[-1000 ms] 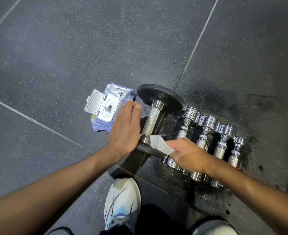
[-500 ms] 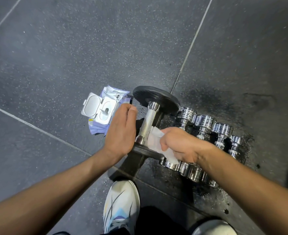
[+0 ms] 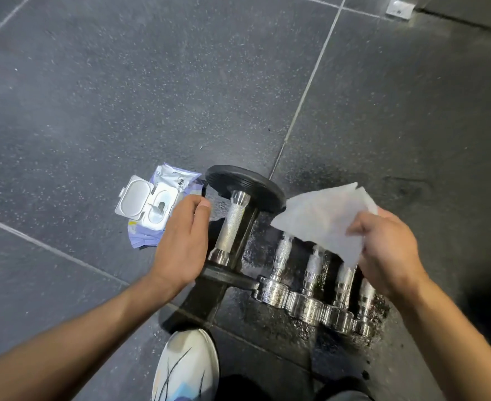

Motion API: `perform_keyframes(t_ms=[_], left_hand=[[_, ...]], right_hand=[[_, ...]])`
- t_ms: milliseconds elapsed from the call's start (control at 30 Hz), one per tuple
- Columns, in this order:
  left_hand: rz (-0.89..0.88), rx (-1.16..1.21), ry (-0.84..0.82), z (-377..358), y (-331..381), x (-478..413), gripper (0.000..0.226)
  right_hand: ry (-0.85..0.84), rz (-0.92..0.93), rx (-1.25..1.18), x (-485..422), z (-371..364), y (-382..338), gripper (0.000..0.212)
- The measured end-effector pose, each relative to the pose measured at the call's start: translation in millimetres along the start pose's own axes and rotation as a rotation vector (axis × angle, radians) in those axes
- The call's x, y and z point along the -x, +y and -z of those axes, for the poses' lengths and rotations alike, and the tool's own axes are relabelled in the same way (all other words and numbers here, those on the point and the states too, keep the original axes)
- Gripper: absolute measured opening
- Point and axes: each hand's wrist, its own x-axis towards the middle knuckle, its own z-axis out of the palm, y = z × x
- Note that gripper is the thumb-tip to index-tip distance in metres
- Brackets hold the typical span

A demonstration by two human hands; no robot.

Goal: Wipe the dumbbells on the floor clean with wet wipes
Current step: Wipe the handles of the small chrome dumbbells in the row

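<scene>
Speckled dark floor (image 3: 122,96), wet under chrome dumbbells (image 3: 311,287). Left hand (image 3: 180,247) flat, fingers (image 3: 189,215) straight, beside black-plate dumbbell (image 3: 232,227) to steady it; contact unclear. Right hand (image 3: 389,253) pinches wet wipe (image 3: 322,221) aloft, likely seeking clean face

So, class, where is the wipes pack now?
Head view: the wipes pack lies on the floor left of centre, beside the left hand and black dumbbell.
</scene>
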Motion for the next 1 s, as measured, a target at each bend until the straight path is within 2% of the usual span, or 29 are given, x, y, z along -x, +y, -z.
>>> perform_keyframes(t_ms=[100, 200, 267, 300, 367, 467, 533, 600, 700, 767, 833, 900, 1000], left_hand=[[-0.001, -0.01, -0.009, -1, 0, 0, 0.024], [-0.002, -0.025, -0.033, -3, 2, 2, 0.024], [-0.007, -0.033, -0.036, -3, 1, 2, 0.025], [-0.012, -0.034, -0.034, -3, 0, 1, 0.025], [-0.014, -0.022, -0.027, -3, -2, 1, 0.026], [-0.005, -0.013, -0.017, -3, -2, -1, 0.027], [-0.015, -0.017, -0.013, -2, -4, -2, 0.028], [-0.028, -0.019, -0.012, -2, -4, -2, 0.03], [-0.041, -0.026, -0.027, -2, -3, -1, 0.032], [-0.042, -0.022, -0.031, -3, -3, 0, 0.031], [-0.036, -0.014, -0.03, -3, -3, 0, 0.03], [-0.028, -0.009, -0.028, -2, -2, 0, 0.028], [-0.024, -0.005, -0.024, -1, -2, 0, 0.029]], right_hand=[[0.207, 0.217, 0.334, -12, 6, 0, 0.02], [0.187, 0.351, 0.523, -25, 0, 10, 0.036], [0.091, 0.445, 0.802, -31, -13, 17, 0.029], [0.008, 0.497, 0.975, -35, -18, 24, 0.033], [-0.207, 0.534, 1.301, -43, -25, 45, 0.055], [-0.283, 0.578, 1.71, -45, -27, 76, 0.065], [-0.308, 0.518, 1.748, -34, -30, 85, 0.067], [-0.405, 0.481, 1.743, -19, -34, 93, 0.068], [-0.474, 0.46, 1.624, -4, -33, 111, 0.065], [-0.474, 0.479, 1.559, 5, -30, 117, 0.075], [-0.521, 0.389, 1.454, 15, -27, 117, 0.086], [-0.573, 0.291, 1.446, 32, -27, 113, 0.083], [-0.61, 0.297, 1.484, 53, -27, 101, 0.069]])
